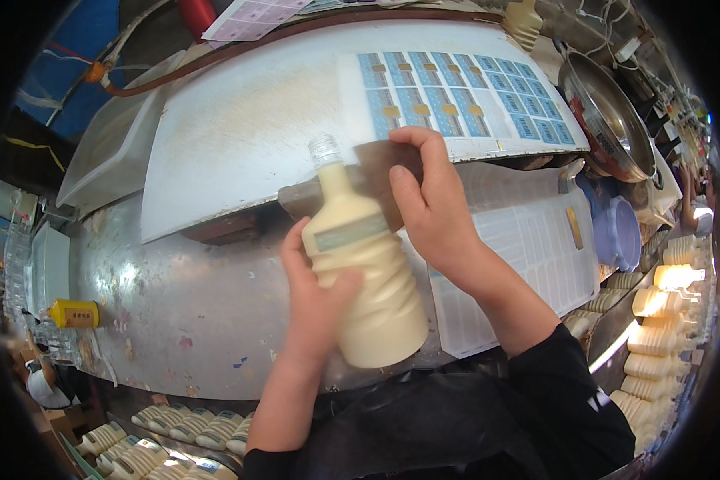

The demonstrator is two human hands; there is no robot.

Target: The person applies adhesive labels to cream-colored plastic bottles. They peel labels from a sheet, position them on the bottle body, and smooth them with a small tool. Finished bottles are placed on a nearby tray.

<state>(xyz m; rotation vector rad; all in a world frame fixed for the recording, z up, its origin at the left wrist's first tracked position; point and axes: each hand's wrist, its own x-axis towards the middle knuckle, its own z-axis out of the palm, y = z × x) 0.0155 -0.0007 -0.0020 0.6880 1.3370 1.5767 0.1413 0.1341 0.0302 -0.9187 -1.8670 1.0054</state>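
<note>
Steel worktop is lying scuffed under a slanted white board bearing a blue label sheet. Left hand is gripping a cream ribbed bottle above it; right hand is pinching a brown scraper just behind the bottle.

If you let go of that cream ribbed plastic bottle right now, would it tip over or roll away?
Probably both. The cream ribbed plastic bottle is held tilted by the left hand, so it would likely fall. Its round body could roll on the shiny metal table. It looks full, so likely heavy, and the ridges should help grip.
</note>
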